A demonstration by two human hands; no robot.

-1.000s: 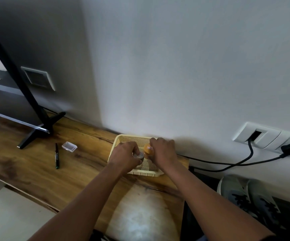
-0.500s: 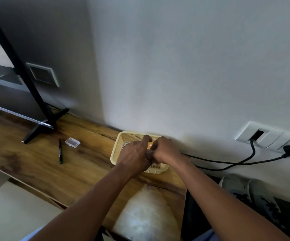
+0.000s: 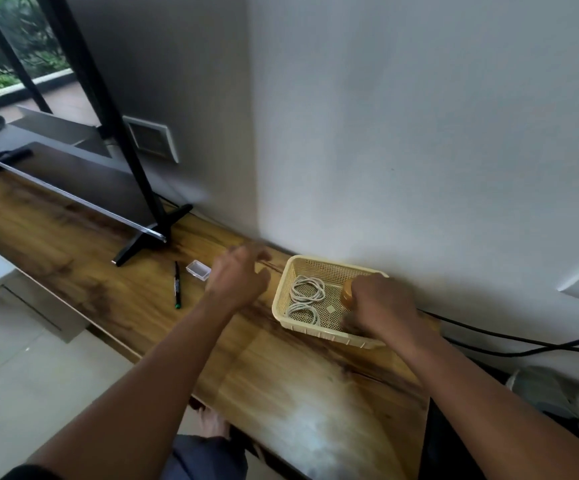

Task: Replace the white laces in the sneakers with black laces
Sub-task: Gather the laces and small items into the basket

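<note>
Two coils of white lace [image 3: 307, 289] lie in the left half of a cream plastic basket [image 3: 319, 264] on the wooden shelf. My right hand [image 3: 383, 304] reaches into the basket's right half, its fingers curled round a small orange container [image 3: 347, 293]; most of the container is hidden under the hand. My left hand [image 3: 239, 277] hovers just left of the basket, blurred, with its fingers loosely spread and nothing in it. Grey sneakers [image 3: 551, 393] sit on the floor at the lower right, partly cut off. I see no black laces.
A black pen [image 3: 177, 285] and a small clear plastic box [image 3: 198, 270] lie left of the basket. A black TV stand foot [image 3: 149, 237] stands further left. Black cables [image 3: 523, 344] run along the wall to the right. The shelf's front edge [image 3: 115, 341] runs diagonally.
My left hand has come out of the basket and moved left. The right hand stays in the basket with the orange container. The white laces now show.
</note>
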